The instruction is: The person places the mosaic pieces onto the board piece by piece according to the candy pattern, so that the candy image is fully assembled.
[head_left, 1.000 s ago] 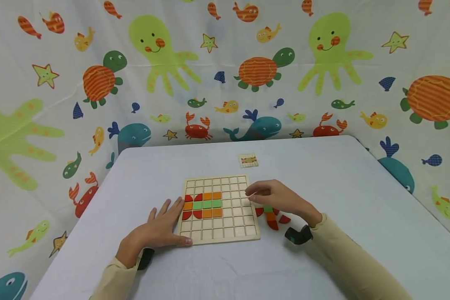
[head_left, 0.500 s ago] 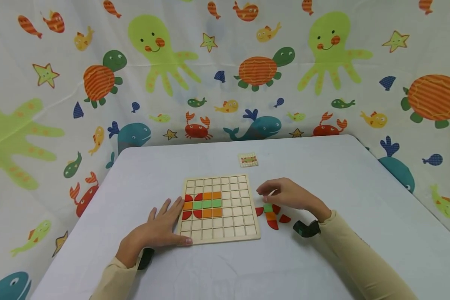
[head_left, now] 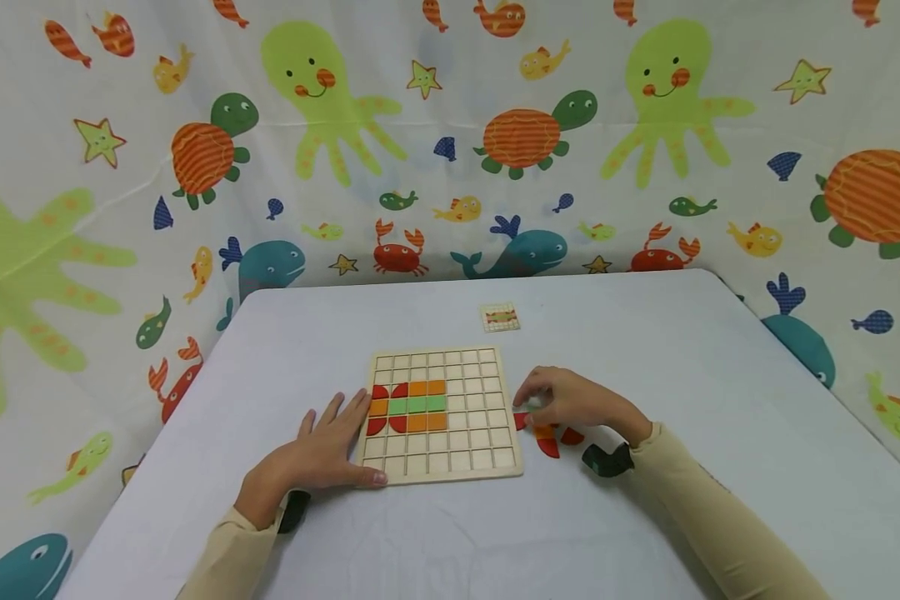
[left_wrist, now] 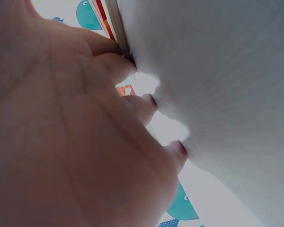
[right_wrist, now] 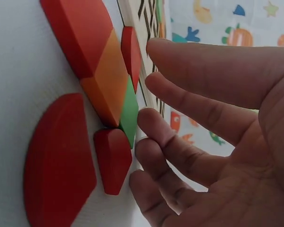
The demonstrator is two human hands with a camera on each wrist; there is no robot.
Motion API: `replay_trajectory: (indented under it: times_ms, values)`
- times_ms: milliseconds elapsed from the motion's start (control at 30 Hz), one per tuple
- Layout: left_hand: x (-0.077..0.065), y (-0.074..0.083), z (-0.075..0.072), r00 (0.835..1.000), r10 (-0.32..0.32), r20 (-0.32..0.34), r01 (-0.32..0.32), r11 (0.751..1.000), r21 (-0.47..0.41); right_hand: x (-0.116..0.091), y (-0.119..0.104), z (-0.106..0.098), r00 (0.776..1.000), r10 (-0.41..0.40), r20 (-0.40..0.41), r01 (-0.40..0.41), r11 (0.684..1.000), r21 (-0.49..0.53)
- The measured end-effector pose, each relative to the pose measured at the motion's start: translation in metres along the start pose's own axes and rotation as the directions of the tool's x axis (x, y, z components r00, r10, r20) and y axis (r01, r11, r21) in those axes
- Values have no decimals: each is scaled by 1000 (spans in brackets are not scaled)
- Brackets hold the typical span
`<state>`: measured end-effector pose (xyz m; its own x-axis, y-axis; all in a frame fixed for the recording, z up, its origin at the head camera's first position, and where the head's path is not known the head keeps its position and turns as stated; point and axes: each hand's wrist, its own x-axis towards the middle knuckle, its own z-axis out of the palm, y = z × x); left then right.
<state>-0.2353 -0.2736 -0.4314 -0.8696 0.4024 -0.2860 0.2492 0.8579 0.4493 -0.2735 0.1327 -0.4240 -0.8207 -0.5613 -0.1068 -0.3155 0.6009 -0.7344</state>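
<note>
A square wooden grid board [head_left: 480, 458] lies on the table, with red, orange and green tiles set in its left and middle cells. Against its left edge rests my left hand [head_left: 311, 458], fingers spread and thumb at the front corner. My right hand [head_left: 577, 400] hovers low over loose pieces beside the board's right edge, thumb and fingers apart with nothing between them. In the right wrist view a green tile [right_wrist: 129, 111] lies near the fingertips, touching an orange tile [right_wrist: 106, 80]. Red curved pieces [right_wrist: 61, 161] lie around them. The hand partly hides this group in the head view.
A small card [head_left: 500, 317] with a printed grid pattern lies behind the board. The white table [head_left: 450, 542] extends on all sides. A curtain [head_left: 420, 100] with sea animals hangs behind and beside it.
My right hand has moved from over the board's right edge to the right, then lowered over the loose pieces. The left hand stays at the board's edge. The head view has shifted slightly.
</note>
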Motion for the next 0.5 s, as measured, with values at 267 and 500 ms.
replay_trajectory:
  times_ms: [267,500]
  values:
    - [0,-1,1,1000,4,2,-4,1000,-2,2,1,2,999,-38,13,38,998,-53]
    - [0,0,1,1000,5,0,-5,1000,-4,-5,3,-13,998,51,21,-51,998,-44]
